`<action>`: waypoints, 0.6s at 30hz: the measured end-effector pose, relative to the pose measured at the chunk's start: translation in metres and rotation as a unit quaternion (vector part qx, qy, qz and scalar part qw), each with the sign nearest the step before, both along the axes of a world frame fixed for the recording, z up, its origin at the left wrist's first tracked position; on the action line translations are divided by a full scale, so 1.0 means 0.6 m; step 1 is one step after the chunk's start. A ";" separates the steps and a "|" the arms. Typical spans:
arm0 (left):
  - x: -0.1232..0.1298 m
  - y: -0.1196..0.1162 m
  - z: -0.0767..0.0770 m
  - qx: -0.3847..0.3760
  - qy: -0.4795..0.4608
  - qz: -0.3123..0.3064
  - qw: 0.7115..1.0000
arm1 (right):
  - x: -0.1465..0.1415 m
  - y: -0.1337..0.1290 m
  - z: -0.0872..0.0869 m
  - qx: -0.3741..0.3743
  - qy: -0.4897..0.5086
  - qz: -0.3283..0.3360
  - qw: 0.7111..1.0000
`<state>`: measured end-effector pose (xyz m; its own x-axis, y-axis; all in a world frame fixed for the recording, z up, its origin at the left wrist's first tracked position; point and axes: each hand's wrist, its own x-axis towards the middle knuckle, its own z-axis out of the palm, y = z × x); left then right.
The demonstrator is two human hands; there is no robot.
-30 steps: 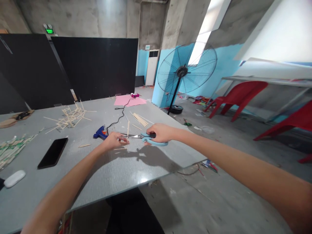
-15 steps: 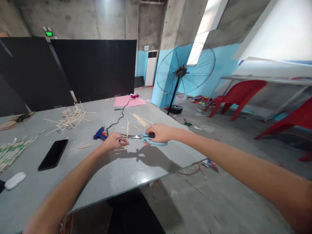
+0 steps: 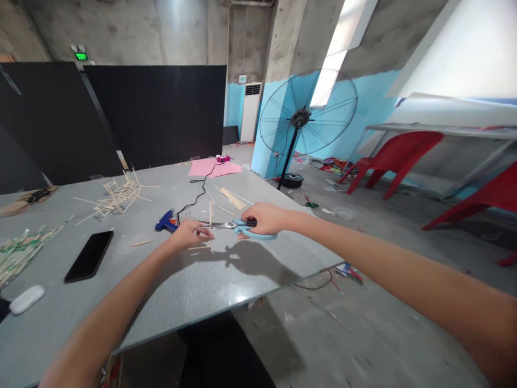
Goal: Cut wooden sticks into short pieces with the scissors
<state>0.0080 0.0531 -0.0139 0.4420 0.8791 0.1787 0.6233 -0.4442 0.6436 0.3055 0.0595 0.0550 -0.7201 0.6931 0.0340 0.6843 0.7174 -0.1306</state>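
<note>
My right hand (image 3: pixel 260 218) is closed round the light blue handles of the scissors (image 3: pixel 230 225), whose blades point left. Between the blades stands a thin wooden stick (image 3: pixel 210 213), roughly upright. My left hand (image 3: pixel 189 234) is at the blade tips, its fingers pinched near the stick's lower end. A short stick piece (image 3: pixel 199 248) lies on the grey table (image 3: pixel 181 291) just below that hand. Beyond the scissors is a small bundle of loose sticks (image 3: pixel 232 199).
A blue glue gun (image 3: pixel 166 221) with a black cord sits left of the scissors. Farther left are a stick structure (image 3: pixel 117 196), a phone (image 3: pixel 89 256), a white case (image 3: pixel 27 299) and wrapped sticks (image 3: pixel 24 250). Pink paper (image 3: pixel 214 167) lies at the back; a fan (image 3: pixel 301 117) stands beyond.
The upright stick between the blades has shifted very slightly and stands a little straighter. Both hands keep nearly the same places.
</note>
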 end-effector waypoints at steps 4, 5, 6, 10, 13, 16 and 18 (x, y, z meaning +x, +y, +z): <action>-0.002 0.004 -0.007 0.013 -0.006 -0.005 1.000 | -0.001 0.003 0.001 -0.007 0.006 -0.001 1.000; -0.003 0.006 -0.009 0.015 -0.004 -0.006 1.000 | -0.001 0.004 0.002 -0.008 0.007 -0.001 1.000; -0.003 0.007 -0.010 0.015 -0.002 -0.005 1.000 | -0.001 0.005 0.002 -0.009 0.007 -0.002 1.000; -0.004 0.007 -0.009 0.008 0.010 -0.001 1.000 | -0.002 0.007 0.001 -0.009 0.006 -0.007 1.000; -0.004 0.004 -0.008 0.021 0.015 -0.001 1.000 | -0.001 0.006 -0.001 -0.009 0.007 -0.004 1.000; -0.004 0.001 -0.006 0.038 0.010 -0.008 0.999 | -0.001 0.005 -0.003 -0.004 0.006 -0.004 1.000; -0.003 0.001 -0.003 0.041 0.014 -0.010 0.999 | -0.001 0.004 -0.003 -0.004 0.006 -0.004 1.000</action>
<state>0.0065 0.0539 -0.0156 0.4654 0.8528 0.2370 0.6303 -0.5073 0.5877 0.3051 0.0620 0.0533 -0.7144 0.6988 0.0371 0.6882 0.7112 -0.1437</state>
